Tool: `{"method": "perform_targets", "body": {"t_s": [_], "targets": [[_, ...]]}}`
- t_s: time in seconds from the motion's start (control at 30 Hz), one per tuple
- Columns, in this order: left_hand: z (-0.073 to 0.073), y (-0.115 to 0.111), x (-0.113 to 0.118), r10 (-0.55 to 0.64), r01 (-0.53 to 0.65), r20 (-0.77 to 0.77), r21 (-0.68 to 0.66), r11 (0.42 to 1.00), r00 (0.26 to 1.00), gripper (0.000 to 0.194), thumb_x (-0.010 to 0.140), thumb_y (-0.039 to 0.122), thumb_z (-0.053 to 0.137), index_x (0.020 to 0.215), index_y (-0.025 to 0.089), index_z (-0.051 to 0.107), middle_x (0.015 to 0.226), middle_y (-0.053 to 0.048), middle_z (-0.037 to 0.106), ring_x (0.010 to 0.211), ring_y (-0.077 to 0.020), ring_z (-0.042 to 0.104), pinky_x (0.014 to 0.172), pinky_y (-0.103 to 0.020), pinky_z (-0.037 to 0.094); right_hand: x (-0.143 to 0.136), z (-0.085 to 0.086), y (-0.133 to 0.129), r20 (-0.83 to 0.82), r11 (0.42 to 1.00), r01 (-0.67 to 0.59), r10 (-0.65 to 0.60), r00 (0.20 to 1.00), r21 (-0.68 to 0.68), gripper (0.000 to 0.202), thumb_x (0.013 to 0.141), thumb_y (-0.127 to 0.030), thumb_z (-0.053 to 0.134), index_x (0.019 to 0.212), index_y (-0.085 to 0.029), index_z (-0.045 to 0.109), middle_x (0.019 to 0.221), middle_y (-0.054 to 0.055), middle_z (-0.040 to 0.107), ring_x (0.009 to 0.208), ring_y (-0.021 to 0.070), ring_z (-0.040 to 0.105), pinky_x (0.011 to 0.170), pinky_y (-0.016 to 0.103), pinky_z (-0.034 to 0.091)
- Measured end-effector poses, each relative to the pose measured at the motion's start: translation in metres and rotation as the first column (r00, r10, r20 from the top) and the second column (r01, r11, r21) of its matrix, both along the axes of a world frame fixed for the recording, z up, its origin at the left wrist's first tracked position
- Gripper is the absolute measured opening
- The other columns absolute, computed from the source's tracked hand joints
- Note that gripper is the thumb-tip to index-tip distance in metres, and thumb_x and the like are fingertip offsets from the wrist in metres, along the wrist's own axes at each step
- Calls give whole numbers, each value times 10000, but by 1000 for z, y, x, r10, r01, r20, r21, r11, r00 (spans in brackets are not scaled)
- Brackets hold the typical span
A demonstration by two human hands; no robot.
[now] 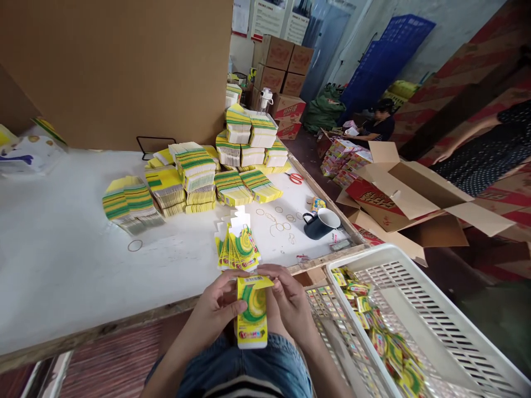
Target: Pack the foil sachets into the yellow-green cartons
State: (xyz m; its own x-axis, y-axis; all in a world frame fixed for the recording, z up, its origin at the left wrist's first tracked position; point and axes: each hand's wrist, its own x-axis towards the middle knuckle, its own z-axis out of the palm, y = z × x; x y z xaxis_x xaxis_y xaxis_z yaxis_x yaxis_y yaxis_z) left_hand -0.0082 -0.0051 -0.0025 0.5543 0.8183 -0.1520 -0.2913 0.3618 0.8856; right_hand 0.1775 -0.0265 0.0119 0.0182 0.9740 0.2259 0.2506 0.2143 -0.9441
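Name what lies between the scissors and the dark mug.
A small yellow-and-blue packet lies between the scissors and the mug, in the head view.

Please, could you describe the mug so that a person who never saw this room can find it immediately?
Find the white tabletop, then its right-hand end, beside the pale slotted crate. The mug is near that corner, right of the scattered rubber bands. It is dark outside and white inside, with a dark handle, unlike the small yellow-and-blue packet beyond it.
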Motion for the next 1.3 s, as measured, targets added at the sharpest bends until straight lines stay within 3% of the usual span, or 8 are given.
{"method": "perform_targets", "body": {"t_s": [0.2,0.37,0.6,0.8,0.93,1.1,1.23,1.3], "targets": [[0,0,3,17,-10,-106,68,998,994,432,859,184,592,1278,246,505,1235,-82,658,1077,-259,642,878,-371,517,0,6,-1,113,957,-74,109,988,-281,363,803,-209,635,1159,-216,562,577,-84,530,462,102,422,442,203,315],[2,0,4,18,9,-155,170,985,988,429,874,160,543,1292,251,514,1350,-75,586,1204,-255,564,1000,-388,445,-8,-2,1,219,969,43,12,976,-244,325,780,-145,579,1086,-224,503,582,-85,571,467,118,467,467,211,331],[2,5,4,21,-23,-129,-18,1000,991,455,766,159,670,1198,199,533,1083,-86,728,900,-240,702,770,-340,537,0,5,-2,428,968,101,7,904,-229,352,750,-269,710,1092,-231,635,611,-38,609,540,161,550,540,245,390],[3,-1,17,23,-26,-83,-30,999,996,459,756,145,684,1185,218,537,1072,-72,731,884,-238,707,770,-348,548,0,-11,-1,-86,978,25,-43,995,-209,190,872,-351,602,1001,-215,629,749,8,639,593,143,579,526,231,456],[8,0,29,87,-65,-162,136,989,983,489,804,202,648,1271,242,505,1204,-92,688,1040,-263,677,880,-390,541,18,10,-12,20,971,239,-239,971,19,107,849,-305,648,897,-210,656,850,51,647,778,197,617,681,312,504],[-15,23,16,443,69,-581,654,753,683,538,874,298,578,1388,217,441,1465,-124,484,1397,-306,354,1169,-551,181,62,43,-14,429,642,559,-766,478,524,257,798,-385,687,965,-190,705,1007,121,597,1007,302,529,937,505,367],[-42,33,12,462,187,-667,665,723,584,482,871,224,558,1344,156,491,1418,-172,525,1380,-318,380,1162,-613,106,40,1,24,521,891,418,-446,728,178,283,846,-363,608,1058,-185,669,1024,125,668,956,294,582,858,441,420],[-49,31,13,466,177,-662,666,725,586,484,861,214,563,1336,143,496,1416,-184,522,1378,-316,382,1159,-616,109,16,-26,46,495,919,392,-355,793,30,274,794,-346,659,998,-165,681,909,116,699,868,305,612,799,420,424]]}}
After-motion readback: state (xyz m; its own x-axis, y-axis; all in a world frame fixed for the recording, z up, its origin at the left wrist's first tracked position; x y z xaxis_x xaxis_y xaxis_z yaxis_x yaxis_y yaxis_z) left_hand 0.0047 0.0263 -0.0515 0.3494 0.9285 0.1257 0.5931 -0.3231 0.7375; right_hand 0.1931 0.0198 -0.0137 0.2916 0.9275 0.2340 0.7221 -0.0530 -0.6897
